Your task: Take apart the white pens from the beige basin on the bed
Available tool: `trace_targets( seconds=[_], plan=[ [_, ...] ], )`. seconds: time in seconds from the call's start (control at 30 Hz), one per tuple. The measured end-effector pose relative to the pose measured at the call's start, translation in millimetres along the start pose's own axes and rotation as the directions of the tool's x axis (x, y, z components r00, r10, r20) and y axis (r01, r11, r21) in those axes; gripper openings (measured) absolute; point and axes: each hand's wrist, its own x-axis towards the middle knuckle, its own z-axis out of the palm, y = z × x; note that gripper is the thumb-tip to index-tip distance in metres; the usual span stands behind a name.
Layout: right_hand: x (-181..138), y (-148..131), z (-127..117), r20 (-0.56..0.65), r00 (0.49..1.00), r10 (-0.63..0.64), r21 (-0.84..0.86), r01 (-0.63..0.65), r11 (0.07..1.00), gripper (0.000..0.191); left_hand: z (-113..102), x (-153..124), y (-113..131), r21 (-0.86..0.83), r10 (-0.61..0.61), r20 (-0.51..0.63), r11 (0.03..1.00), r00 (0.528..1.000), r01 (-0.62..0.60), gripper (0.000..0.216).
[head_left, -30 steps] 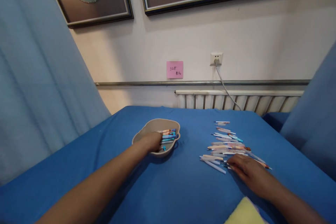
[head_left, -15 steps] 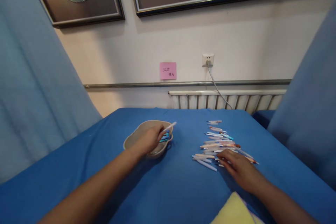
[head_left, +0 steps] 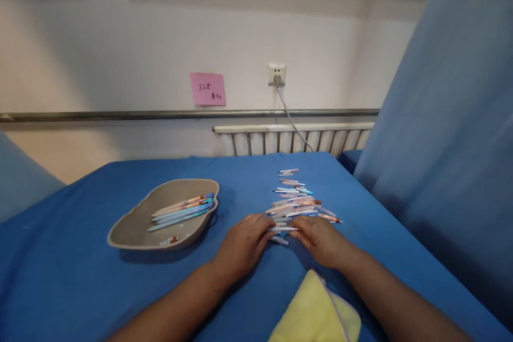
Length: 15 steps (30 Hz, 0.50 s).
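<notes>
My left hand [head_left: 249, 240] and my right hand [head_left: 320, 239] meet at the near edge of a loose pile of pens [head_left: 294, 206]. Between their fingertips lies a slim white pen [head_left: 284, 228], pinched at its left end by the left hand and at its right end by the right. Beneath it, another whitish pen [head_left: 279, 240] rests on the cloth. To the left, a beige scalloped tray [head_left: 138, 219] holds several blue and orange pens [head_left: 182, 211] side by side, plus small brown and white pieces [head_left: 170, 240].
A blue sheet [head_left: 80, 278] covers the table. Nearest me lies a folded yellow cloth [head_left: 312, 310]. Behind the table are a white radiator [head_left: 256, 139], a wall socket [head_left: 277, 75] with a plugged cord, and a pink note [head_left: 208, 89]. A blue curtain [head_left: 441, 117] hangs at right.
My left hand has left the tray, where it held a white pen, and come right to the pile beside my right hand. Both now hold a white pen. The view has shifted right and down.
</notes>
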Motion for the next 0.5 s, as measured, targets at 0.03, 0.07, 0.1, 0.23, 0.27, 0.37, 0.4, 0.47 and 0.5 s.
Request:
trace_targets(
  seconds=[0.03, 0.07, 0.1, 0.23, 0.27, 0.37, 0.4, 0.47, 0.5],
  plan=[
    [0.6, 1.0, 1.2, 0.014, 1.0, -0.002, 0.004, 0.002, 1.0, 0.019, 0.9, -2.1, -4.0, -0.005, -0.004, -0.003, 1.0, 1.0, 0.004, 0.015],
    [1.1, 1.2, 2.2, 0.029, 1.0, -0.008, 0.011, 0.007, 1.0, 0.02, 2.1, -3.8, -7.3, -0.012, -0.002, -0.006, 1.0, 1.0, 0.002, 0.015],
    [1.5, 0.9, 3.1, 0.042, 0.999, -0.013, 0.019, 0.012, 1.0, 0.021, 3.6, -5.1, -9.8, -0.019, 0.002, -0.011, 1.0, 1.0, -0.002, 0.016],
    [2.2, -1.1, 4.6, 0.072, 0.997, -0.024, 0.039, 0.022, 0.999, 0.023, 9.4, -5.0, -13.0, -0.028, 0.007, -0.009, 1.0, 1.0, -0.007, 0.019],
    [2.3, -1.0, 4.7, 0.075, 0.997, -0.025, 0.036, 0.022, 0.999, 0.023, 10.3, -4.4, -12.9, -0.024, 0.004, 0.007, 1.0, 1.0, -0.004, 0.021],
    [2.6, 0.3, 5.2, 0.069, 0.998, -0.015, -0.005, 0.015, 1.0, 0.024, 11.3, -3.0, -11.6, -0.017, -0.012, 0.054, 1.0, 0.998, 0.013, 0.026],
    [2.8, 0.7, 5.6, 0.065, 0.998, -0.008, -0.025, 0.01, 1.0, 0.024, 11.3, -2.9, -10.9, -0.022, -0.021, 0.065, 1.0, 0.998, 0.022, 0.027],
    [3.4, 0.6, 6.1, 0.061, 0.998, 0.006, -0.066, -0.002, 0.998, 0.024, 11.0, -2.7, -9.2, -0.058, -0.046, 0.081, 0.997, 0.996, 0.05, 0.029],
    [3.7, 0.0, 6.2, 0.061, 0.998, 0.013, -0.087, -0.007, 0.996, 0.024, 11.0, -2.6, -8.5, -0.09, -0.06, 0.089, 0.994, 0.994, 0.068, 0.028]
  ],
)
